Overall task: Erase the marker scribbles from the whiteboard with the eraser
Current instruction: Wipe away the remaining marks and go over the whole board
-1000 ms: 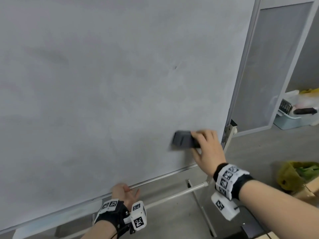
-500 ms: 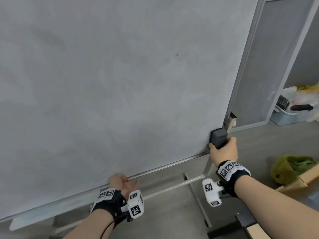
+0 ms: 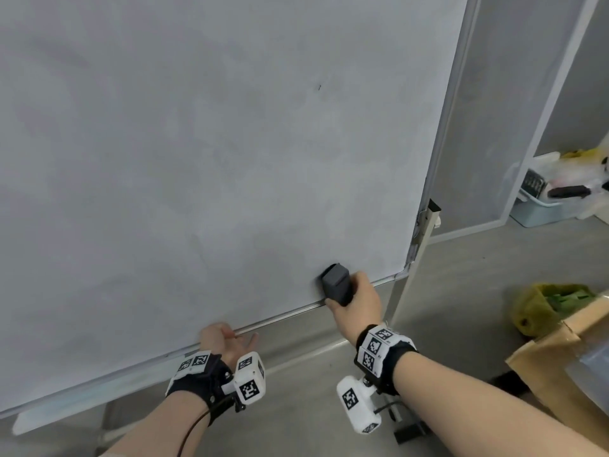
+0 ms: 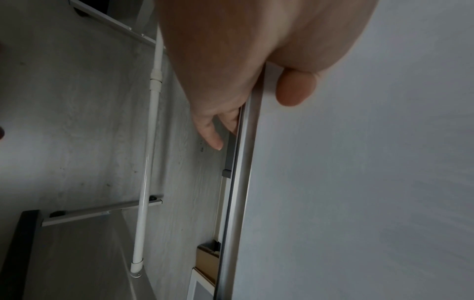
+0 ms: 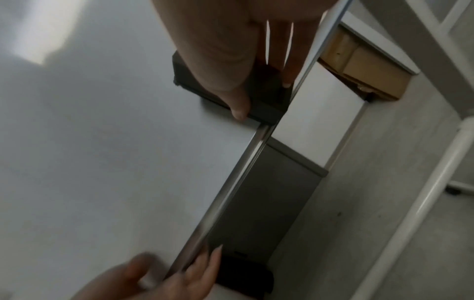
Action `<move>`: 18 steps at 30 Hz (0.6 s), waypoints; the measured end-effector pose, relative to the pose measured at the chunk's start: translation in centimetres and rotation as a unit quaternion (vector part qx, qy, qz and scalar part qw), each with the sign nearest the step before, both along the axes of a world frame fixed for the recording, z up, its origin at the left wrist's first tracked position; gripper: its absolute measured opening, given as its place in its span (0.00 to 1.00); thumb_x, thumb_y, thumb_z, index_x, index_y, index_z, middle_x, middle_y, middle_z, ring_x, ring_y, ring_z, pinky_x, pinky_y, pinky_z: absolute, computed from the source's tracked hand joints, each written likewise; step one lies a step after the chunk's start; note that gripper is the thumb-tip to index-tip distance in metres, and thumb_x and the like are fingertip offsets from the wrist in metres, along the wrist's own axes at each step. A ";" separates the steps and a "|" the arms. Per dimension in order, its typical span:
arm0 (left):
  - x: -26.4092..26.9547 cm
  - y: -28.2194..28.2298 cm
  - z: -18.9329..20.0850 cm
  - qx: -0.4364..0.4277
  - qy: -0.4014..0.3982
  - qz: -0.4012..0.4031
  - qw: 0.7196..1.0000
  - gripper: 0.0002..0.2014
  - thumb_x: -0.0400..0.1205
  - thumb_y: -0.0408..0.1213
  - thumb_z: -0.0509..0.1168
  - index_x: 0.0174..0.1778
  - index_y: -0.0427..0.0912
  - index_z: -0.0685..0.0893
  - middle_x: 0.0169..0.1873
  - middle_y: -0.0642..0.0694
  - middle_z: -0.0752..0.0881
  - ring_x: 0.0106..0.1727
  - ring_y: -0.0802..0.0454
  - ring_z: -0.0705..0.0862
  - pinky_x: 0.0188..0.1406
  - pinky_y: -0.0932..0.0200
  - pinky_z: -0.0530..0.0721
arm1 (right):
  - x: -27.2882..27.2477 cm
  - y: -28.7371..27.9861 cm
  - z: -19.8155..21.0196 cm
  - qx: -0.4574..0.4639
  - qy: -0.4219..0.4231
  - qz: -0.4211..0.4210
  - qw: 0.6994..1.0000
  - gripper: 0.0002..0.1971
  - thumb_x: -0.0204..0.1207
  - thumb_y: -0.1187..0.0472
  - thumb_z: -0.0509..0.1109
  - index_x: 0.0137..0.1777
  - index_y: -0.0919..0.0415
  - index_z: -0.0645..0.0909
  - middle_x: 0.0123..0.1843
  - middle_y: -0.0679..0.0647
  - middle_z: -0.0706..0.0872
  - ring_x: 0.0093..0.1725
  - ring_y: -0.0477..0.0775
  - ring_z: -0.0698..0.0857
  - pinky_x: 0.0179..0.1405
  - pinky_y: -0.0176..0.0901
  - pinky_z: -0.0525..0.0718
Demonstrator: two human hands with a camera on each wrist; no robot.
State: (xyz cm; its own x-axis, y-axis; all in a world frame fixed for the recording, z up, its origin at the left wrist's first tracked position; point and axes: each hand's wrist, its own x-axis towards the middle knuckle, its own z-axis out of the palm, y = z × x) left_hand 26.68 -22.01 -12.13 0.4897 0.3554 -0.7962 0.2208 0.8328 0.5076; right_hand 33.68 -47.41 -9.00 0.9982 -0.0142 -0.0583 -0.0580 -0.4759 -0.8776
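Note:
The whiteboard (image 3: 204, 153) fills most of the head view; its surface looks smudged grey, with one tiny dark speck (image 3: 319, 87) at upper right. My right hand (image 3: 354, 296) grips the dark grey eraser (image 3: 336, 283) and holds it upright against the board just above the bottom frame rail (image 3: 280, 316). In the right wrist view the eraser (image 5: 264, 97) lies flat on the board beside the rail. My left hand (image 3: 224, 339) holds the bottom rail, thumb (image 4: 295, 89) on the board face and fingers (image 4: 212, 132) behind the rail (image 4: 241, 182).
The board's stand leg (image 3: 418, 258) and white crossbar (image 4: 148, 162) are below and to the right. A cardboard box (image 3: 566, 357) and a yellow-green bag (image 3: 553, 301) sit on the floor at right. A pale bin (image 3: 543, 206) of items stands by the glass partition.
My right hand slid the eraser from the board's lower right corner leftward along the bottom edge. One second ago it was higher up. My left hand stayed on the rail.

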 end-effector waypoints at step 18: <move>-0.8 -2.2 4.6 0.040 0.036 0.058 0.997 0.08 0.72 0.23 0.46 0.35 0.41 0.65 0.49 0.34 0.77 0.53 0.35 0.80 0.72 0.36 0.75 | -1.5 5.4 9.3 -0.172 -0.343 0.131 0.914 0.29 0.63 0.57 0.79 0.65 0.50 0.75 0.51 0.53 0.74 0.50 0.58 0.74 0.45 0.55 0.78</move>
